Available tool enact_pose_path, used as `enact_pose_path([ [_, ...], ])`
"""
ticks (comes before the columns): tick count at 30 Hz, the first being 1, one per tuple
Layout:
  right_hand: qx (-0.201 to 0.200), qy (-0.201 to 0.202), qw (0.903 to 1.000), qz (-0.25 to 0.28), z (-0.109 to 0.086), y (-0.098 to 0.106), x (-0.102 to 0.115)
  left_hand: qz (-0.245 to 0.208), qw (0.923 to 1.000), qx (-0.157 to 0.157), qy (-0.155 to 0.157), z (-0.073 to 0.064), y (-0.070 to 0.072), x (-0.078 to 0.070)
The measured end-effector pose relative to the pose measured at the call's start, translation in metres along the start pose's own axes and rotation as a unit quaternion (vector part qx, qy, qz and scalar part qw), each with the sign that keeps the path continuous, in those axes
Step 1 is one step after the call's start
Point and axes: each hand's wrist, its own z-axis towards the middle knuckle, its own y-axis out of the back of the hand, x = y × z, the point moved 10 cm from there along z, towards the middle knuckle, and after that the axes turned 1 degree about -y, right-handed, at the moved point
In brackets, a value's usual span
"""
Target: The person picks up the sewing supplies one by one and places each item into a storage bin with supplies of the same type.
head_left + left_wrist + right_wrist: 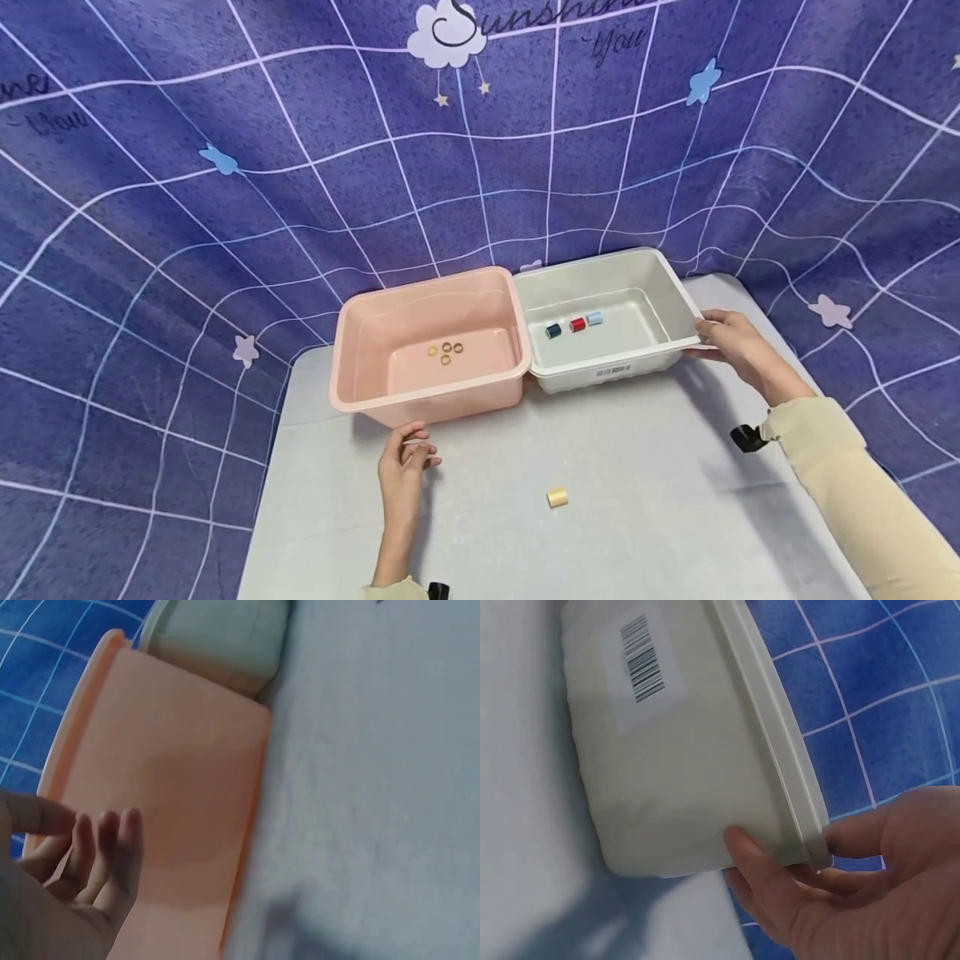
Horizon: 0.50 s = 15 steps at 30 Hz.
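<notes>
My right hand [731,340] grips the front right corner of a white plastic bin [682,780], thumb over the rim and fingers under it. Inside that bin lie three small thread spools: a dark one [553,331], a red one [577,324] and a light blue one [595,318]. In front of a pink bin [435,402], my left hand [405,462] hovers with loosely bent fingers and holds nothing. Several small gold rings [446,360] lie on the pink bin's floor. A yellow spool [557,497] lies on the table, right of my left hand.
The two bins stand side by side at the back of a table covered in pale cloth [495,550]. Behind and around it hangs a blue curtain [300,208] with a white grid and stars. A barcode label [641,658] is on the white bin's front wall.
</notes>
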Motion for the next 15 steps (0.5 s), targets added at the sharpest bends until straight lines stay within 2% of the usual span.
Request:
enact_pose_path([
  [4, 0.012, -0.022, 0.999, 0.037, 0.0, -0.001, -0.003, 0.065, 0.9952, 0.073, -0.007, -0.004, -0.025, 0.004],
  [7, 0.017, -0.036, 0.9971, 0.065, 0.0, 0.001, -0.007, 0.124, 0.9825, 0.138, -0.02, -0.008, -0.049, 0.008],
  [10, 0.018, -0.041, 0.9951, 0.088, 0.0, 0.003, -0.009, 0.194, 0.9613, 0.189, -0.051, -0.015, -0.072, 0.007],
  [15, 0.023, -0.041, 0.9905, 0.13, 0.001, 0.002, -0.01, 0.276, 0.9218, 0.233, -0.14, -0.028, -0.104, -0.002],
])
